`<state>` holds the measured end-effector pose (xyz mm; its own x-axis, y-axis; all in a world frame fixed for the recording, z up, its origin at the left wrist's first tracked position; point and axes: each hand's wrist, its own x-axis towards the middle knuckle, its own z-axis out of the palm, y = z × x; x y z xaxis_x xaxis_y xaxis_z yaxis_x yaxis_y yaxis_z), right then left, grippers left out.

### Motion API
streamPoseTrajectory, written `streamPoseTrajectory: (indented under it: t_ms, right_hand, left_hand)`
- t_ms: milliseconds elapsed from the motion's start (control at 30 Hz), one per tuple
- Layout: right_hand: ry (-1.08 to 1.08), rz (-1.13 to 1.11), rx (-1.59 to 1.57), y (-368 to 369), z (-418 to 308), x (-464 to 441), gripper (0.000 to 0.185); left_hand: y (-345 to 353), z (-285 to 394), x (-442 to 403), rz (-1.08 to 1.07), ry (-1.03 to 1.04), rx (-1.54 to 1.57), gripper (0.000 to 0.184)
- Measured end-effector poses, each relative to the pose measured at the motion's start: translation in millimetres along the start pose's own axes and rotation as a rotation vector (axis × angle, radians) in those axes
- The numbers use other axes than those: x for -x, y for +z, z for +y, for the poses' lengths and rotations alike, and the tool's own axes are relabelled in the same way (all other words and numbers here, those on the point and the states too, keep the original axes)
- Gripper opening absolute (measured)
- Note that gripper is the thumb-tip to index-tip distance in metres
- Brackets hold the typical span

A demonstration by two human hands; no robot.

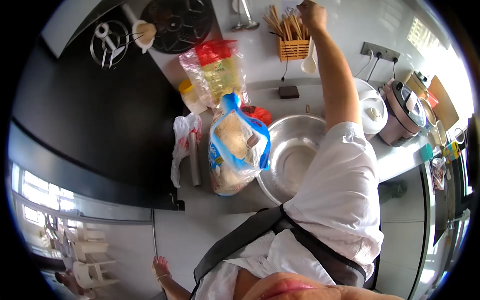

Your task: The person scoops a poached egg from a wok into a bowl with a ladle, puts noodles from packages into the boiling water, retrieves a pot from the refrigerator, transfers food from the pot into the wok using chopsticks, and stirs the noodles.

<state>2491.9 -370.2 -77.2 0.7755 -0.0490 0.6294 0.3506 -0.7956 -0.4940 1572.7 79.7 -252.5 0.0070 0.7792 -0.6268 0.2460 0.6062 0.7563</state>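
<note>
My right hand (313, 16) is raised at the wall, its fingers closed beside the upright chopsticks (286, 27) in a wooden holder (294, 50). What the fingers grip, if anything, I cannot make out. A white spoon (309, 61) hangs at the holder's side. My left hand (161, 267) is low at my left side, fingers apart, holding nothing. On the counter stands an opened blue-and-clear plastic bag (215, 155) with round, pale dried noodle cakes (232, 135) inside. Right of it is a wide metal basin (276, 187), partly hidden by my right arm.
A clear-and-red plastic package (222, 75), a yellow-lidded jar (189, 92), a white plastic bag (184, 142) and a cling-film-like roll (194, 160) are on the left. A white appliance (372, 110) and a rice cooker (402, 112) stand right. Ladles (245, 22) hang on the wall.
</note>
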Motion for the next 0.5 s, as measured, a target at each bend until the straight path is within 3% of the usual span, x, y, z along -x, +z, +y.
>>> streamPoseTrajectory:
  t_ms: [133,200,267,333,367,400,433,500]
  right_hand:
    - [-0.094,0.033,-0.015,-31.3,-47.5,16.6,0.017]
    - [-0.351,0.149,-0.022,-57.6,-94.1,30.4,0.017]
    - [-0.478,0.134,0.03,-82.9,-153.9,63.3,0.017]
    - [-0.688,-0.04,-0.022,-105.2,-239.1,112.8,0.016]
    - [-0.945,-0.119,-0.159,-119.5,-280.7,147.4,0.019]
    - [-1.328,-0.107,-0.392,-150.2,-337.0,231.0,0.01]
    - [-1.555,-0.147,-0.699,-170.2,-386.7,288.5,0.007]
    - [-1.727,-0.167,-0.965,-217.5,-467.3,418.3,0.011]
  left_hand:
    - [-48.9,-26.2,5.7,0.037,-0.035,0.11,0.037]
    - [-62.8,-33.6,16.0,0.194,0.048,0.029,0.026]
    - [-64.6,-30.0,44.9,0.264,0.145,0.083,0.023]
    - [-102.1,-42.2,57.7,0.034,0.332,-0.028,0.023]
    - [-107.5,-46.3,67.4,-0.066,0.383,0.052,0.024]
    - [-103.1,-41.9,73.0,-0.165,0.437,0.13,0.026]
    - [-111.1,-38.3,105.4,-0.221,0.405,0.094,0.031]
    - [-105.2,-13.7,138.2,-0.464,0.364,0.084,0.049]
